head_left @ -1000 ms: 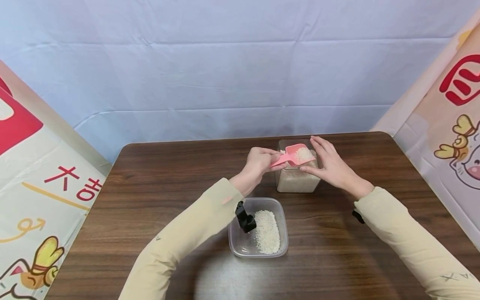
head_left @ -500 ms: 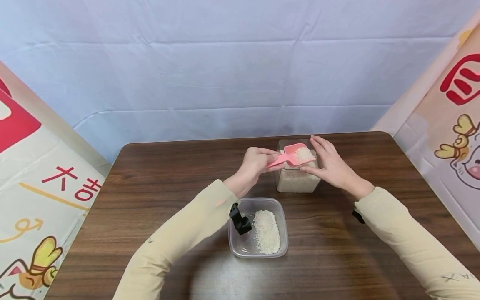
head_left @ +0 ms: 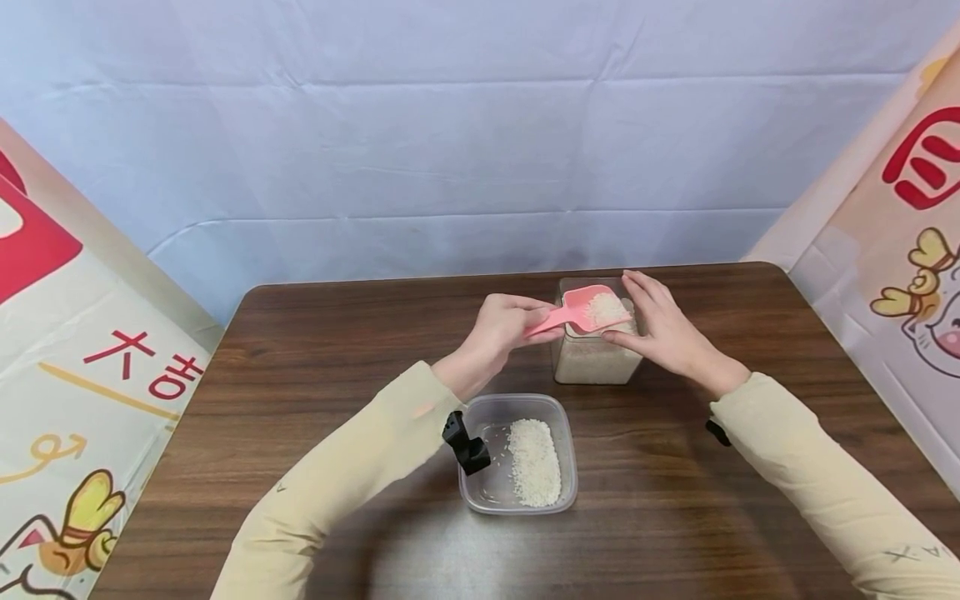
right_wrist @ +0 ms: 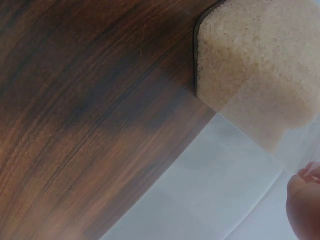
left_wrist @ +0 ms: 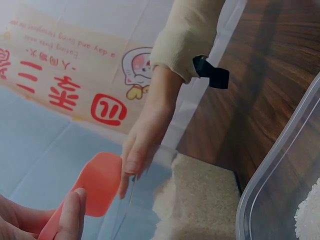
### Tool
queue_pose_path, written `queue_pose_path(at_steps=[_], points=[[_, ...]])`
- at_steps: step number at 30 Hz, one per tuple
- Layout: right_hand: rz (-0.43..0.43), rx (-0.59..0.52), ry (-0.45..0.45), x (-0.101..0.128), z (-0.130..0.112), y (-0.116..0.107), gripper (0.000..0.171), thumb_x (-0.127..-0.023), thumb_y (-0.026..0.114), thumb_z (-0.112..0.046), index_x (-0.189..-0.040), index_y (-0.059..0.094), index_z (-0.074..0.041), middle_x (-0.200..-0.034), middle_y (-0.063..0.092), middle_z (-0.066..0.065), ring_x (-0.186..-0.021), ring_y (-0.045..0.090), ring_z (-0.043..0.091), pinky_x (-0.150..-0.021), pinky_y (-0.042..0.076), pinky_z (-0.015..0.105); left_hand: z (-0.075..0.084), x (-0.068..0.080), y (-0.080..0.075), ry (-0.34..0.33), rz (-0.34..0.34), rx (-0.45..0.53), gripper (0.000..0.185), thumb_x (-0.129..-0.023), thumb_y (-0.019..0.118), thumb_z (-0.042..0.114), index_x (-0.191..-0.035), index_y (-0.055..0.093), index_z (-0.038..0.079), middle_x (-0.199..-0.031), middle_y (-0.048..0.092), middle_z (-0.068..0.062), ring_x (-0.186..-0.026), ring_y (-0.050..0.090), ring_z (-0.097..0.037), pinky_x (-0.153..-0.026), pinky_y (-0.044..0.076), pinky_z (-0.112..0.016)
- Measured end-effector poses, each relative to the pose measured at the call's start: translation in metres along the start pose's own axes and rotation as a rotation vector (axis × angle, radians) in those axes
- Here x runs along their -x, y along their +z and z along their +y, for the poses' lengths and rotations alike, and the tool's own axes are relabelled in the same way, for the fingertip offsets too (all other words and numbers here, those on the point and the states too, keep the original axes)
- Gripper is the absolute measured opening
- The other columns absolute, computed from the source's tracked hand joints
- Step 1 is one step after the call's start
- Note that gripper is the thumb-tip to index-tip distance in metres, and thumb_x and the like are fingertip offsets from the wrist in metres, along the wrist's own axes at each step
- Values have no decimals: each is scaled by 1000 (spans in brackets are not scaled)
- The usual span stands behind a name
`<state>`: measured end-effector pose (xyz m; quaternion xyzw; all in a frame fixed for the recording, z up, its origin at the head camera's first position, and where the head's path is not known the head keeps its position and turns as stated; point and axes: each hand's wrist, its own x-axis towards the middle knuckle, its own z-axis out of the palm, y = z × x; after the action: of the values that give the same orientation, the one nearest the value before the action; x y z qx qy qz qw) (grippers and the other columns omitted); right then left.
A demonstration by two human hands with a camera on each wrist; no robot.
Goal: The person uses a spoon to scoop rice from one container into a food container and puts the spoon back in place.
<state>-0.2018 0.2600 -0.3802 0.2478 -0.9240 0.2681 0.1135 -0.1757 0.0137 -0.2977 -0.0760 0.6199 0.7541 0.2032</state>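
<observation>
Head view: the left hand (head_left: 501, 327) pinches the handle of the pink scoop (head_left: 581, 308), fingers curled round it. The scoop bowl carries a heap of rice (head_left: 606, 309) and sits above the open mouth of the tall jar (head_left: 596, 358) at the far centre of the surface (head_left: 315, 367). The right hand (head_left: 663, 329) rests against the right side of the jar, fingers nearly straight, thumb at the near rim; it steadies the jar and does not close round it.

Risks, as judged from this position:
- Spillage. The scoop is loaded close to its rim. A tilt of the wrist, or a quick swing toward the near tub (head_left: 517, 454), would likely shed grains onto the surface between jar and tub.
- Contact. The right fingertips lie just beside the scoop bowl. A knock there could tip the load.
- Jar shift. The right hand only presses. A pull on the scoop against the jar rim could slide or rock the jar.

Position: the scoop lies between the two hands, handle to the left, bowl to the right. The tub, partly filled with rice, stands near the person, below the left forearm and well apart from the scoop.

Left wrist view: the scoop (left_wrist: 97, 185) shows from below, the right fingers (left_wrist: 131, 165) touching the jar rim beside it.
</observation>
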Motion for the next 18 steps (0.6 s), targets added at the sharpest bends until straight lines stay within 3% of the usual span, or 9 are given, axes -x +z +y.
queue_pose_path(at_steps=[18], points=[[-13,-9,5,0,-1,-1,91,-77,70,-42,-138,27,10,-143,25,22,-132,18,37,-106,23,54,2,11,-15,26,-37,-9,24,-89,48,-10,-111,57,-15,-106,60,-26,-82,66,-28,-73,57,-28]])
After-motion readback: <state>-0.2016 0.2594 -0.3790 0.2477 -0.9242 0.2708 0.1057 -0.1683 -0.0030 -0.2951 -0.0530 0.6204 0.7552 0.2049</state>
